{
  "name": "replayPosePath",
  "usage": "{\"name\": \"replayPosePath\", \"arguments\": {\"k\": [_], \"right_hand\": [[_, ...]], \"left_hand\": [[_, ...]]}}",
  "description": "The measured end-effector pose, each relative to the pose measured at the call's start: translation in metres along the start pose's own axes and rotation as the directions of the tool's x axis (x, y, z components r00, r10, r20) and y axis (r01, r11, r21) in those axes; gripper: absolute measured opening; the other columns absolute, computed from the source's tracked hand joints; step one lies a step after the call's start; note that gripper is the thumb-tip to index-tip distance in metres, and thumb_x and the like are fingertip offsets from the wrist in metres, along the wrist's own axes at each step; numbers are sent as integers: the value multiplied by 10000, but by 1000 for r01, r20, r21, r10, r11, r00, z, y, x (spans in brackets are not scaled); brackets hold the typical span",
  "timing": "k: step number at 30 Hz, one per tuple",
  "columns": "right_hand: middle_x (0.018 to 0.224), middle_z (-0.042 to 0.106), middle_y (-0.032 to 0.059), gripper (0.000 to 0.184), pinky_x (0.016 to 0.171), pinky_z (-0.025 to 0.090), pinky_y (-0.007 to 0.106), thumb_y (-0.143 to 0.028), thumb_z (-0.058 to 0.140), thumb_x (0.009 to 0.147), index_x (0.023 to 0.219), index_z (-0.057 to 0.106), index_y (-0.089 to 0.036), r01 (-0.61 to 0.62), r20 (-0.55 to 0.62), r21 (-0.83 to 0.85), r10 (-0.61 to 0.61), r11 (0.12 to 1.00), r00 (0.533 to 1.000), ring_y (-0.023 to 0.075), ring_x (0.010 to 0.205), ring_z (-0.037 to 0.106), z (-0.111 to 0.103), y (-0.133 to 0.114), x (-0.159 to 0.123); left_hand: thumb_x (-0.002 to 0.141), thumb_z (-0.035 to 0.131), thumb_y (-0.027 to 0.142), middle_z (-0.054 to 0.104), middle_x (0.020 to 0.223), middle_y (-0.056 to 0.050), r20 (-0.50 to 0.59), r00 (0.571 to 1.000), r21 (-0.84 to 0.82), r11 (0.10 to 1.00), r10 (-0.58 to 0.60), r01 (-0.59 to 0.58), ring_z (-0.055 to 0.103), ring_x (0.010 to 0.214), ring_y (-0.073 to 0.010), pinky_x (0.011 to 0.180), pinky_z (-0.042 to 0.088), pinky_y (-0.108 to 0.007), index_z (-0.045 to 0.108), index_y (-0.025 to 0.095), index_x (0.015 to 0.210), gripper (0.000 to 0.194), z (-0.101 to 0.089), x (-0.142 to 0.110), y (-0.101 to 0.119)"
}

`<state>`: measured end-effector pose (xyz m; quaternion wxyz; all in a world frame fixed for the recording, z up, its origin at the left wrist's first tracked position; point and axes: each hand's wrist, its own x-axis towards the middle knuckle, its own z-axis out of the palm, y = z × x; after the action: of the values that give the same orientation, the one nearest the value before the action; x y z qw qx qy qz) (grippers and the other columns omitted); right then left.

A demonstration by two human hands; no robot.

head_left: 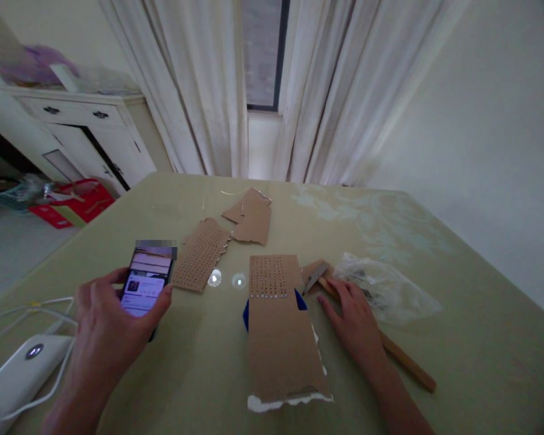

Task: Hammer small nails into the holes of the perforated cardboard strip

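My left hand (113, 323) is closed round a smartphone (147, 278), whose lit screen faces me. My right hand (356, 311) lies loosely over the wooden handle of a hammer (408, 362), close to its metal head, thumb and fingers on either side. Between the hands is a cardboard strip (281, 344) with torn edges. Rows of small holes cover its far part, and a line of small pale studs or pins runs along the nearest row. Beneath it, a blue object (300, 299) sticks out on both sides, mostly hidden.
Another hole-punched cardboard piece (202, 257) and torn cardboard scraps (254, 217) lie farther back. Past my right hand is a clear plastic bag (385, 287) with small dark items. A white power bank (25, 368) with cables sits at the left. A cabinet (90, 130) stands beyond the table.
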<state>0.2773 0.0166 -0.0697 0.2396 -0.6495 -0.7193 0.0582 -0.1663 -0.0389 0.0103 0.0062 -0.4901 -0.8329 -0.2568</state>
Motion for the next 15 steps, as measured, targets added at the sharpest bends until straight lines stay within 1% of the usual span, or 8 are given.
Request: {"name": "replayPosePath", "arguments": {"k": [3, 6, 8, 11, 15], "right_hand": [[1328, 691, 164, 427, 1092, 558, 547, -462, 574, 1080, 1398, 692, -203, 8, -9, -11, -8, 1000, 1000, 368, 1237, 674, 1, 2, 0], [1316, 691, 170, 442, 1077, 564, 552, -481, 560, 1082, 1396, 693, -199, 19, -9, -9, -19, 1000, 1000, 377, 1224, 673, 1, 2, 0], [1299, 688, 177, 453, 1073, 562, 569, -489, 544, 1087, 1392, 691, -188, 29, -16, -6, -29, 1000, 999, 384, 1210, 671, 1, 2, 0], [1278, 688, 177, 460, 1072, 555, 593, -492, 539, 1086, 1388, 691, -179, 35, -36, -9, -35, 999, 999, 389, 1199, 669, 3, 3, 0], [1273, 694, 160, 435, 1071, 558, 580, -481, 563, 1076, 1389, 695, -210, 36, -36, -1, -36, 999, 999, 380, 1200, 672, 4, 4, 0]], "left_hand": [[879, 648, 736, 554, 1465, -229, -65, 997, -23, 998, 52, -54, 477, 1486, -477, 1168, 537, -642, 417, 160, 1548, 912, -9, -8, 15], [840, 696, 719, 551, 1491, -210, -93, 993, -12, 998, 67, -68, 440, 1507, -490, 1151, 552, -646, 413, 192, 1554, 931, -15, -12, 22], [832, 705, 718, 554, 1501, -209, -106, 991, -11, 996, 84, -86, 430, 1511, -502, 1139, 561, -651, 424, 190, 1546, 931, -18, -14, 25], [847, 687, 734, 560, 1497, -216, -139, 985, -14, 994, 105, -108, 465, 1480, -496, 1128, 571, -646, 449, 172, 1530, 916, -20, -15, 26], [838, 708, 735, 589, 1430, -217, -193, 972, -34, 989, 133, -142, 558, 1386, -481, 1075, 612, -614, 512, 154, 1481, 889, -20, -17, 27]]}}
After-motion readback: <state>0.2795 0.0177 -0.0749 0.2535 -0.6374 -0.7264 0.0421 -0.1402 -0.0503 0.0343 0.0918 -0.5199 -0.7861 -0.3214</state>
